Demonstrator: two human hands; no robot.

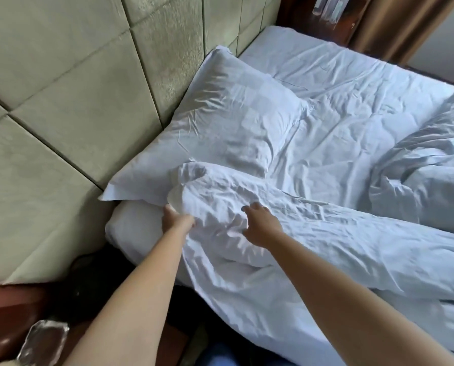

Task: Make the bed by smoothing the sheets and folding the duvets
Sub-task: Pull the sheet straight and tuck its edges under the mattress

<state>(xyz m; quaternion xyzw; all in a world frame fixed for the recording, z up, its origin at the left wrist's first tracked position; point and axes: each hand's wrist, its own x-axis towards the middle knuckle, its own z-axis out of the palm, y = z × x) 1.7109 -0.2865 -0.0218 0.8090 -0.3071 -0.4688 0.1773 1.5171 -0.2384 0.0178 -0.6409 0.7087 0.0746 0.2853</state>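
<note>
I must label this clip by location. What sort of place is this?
Probably a hotel bedroom: a bed with white sheet, pillow and rumpled duvet, a padded headboard wall, and curtain.

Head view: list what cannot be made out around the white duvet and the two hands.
- Left hand: its fingertips are buried in the crumpled white duvet, so the grip is unclear.
- Right hand: fingers curl away from the camera; contact with the duvet is uncertain.
- White rectangular pillow: its near corner lies under the duvet.
- Foot of the bed: cut off by the right edge.
- Shiny object at bottom left: blurred, cropped.
</note>
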